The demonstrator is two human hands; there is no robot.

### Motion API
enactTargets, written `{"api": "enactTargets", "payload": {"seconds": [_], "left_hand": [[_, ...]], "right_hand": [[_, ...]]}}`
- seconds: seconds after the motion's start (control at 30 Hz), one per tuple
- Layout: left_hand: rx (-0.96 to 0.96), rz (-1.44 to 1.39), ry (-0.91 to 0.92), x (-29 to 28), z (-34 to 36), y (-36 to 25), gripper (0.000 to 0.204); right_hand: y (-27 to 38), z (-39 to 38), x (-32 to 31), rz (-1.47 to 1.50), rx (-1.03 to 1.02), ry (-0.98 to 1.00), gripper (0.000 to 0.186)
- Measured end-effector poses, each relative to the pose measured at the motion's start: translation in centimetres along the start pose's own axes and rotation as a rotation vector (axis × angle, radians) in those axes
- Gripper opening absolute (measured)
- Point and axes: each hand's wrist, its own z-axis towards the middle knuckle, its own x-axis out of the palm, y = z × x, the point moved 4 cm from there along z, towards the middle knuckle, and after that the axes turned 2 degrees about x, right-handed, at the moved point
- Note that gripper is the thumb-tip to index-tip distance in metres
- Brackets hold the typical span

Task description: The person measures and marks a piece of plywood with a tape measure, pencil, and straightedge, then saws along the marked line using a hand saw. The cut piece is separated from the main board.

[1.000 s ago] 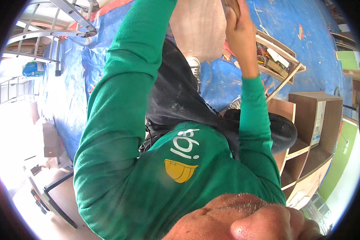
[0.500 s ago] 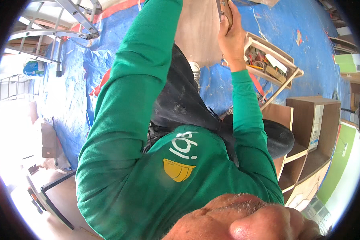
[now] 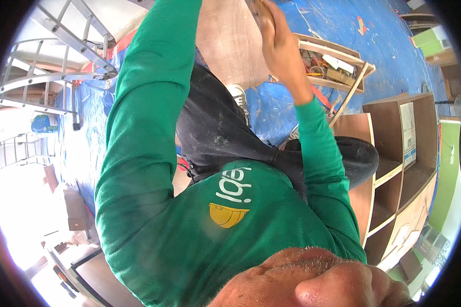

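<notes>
My right hand (image 3: pixel 286 59) is at the top, just right of centre, its fingers closed round a narrow tool (image 3: pixel 255 11) with a brown grip and a grey metal edge. The top edge cuts off most of this tool, so I cannot make out its kind. Beyond my knee, a light wooden board (image 3: pixel 230 43) stretches away, left of my right hand. My left arm (image 3: pixel 148 66), in a green sleeve, reaches forward past the top edge; the left hand is out of sight. An open wooden toolbox (image 3: pixel 361 84) with assorted tools lies to the right of my right hand.
A blue plastic sheet (image 3: pixel 271 110) covers the floor. Aluminium ladders (image 3: pixel 69 38) stand at the far left. On the right is a brown wooden shelf unit (image 3: pixel 371 120), near my bent knee (image 3: pixel 356 158). A dark-framed piece (image 3: pixel 82 273) stands at the lower left.
My right hand has moved left and slightly turned with the tool, which now shows less. My left arm has swung a little left. The surroundings have shifted as my head moved.
</notes>
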Motion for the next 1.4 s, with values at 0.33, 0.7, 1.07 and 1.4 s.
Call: {"api": "enactTargets", "payload": {"seconds": [0.33,0.7,1.07,1.4], "left_hand": [[0.029,0.000,-0.153,1.7,0.1,-0.1,0.066],[-0.104,0.001,-0.016,1.6,0.0,1.8,0.072],[-0.108,-0.006,0.011,0.7,-0.4,-0.1,0.073],[-0.145,-0.006,0.016,2.0,0.4,1.1,0.072]], "right_hand": [[5.4,-11.6,-5.8,-0.135,0.164,0.000,0.048],[1.0,-8.4,-3.2,-0.141,0.093,0.037,0.048],[-1.5,2.0,2.2,-0.045,-0.078,-0.051,0.042],[4.7,-15.2,-6.5,-0.160,0.313,0.082,0.049]]}}
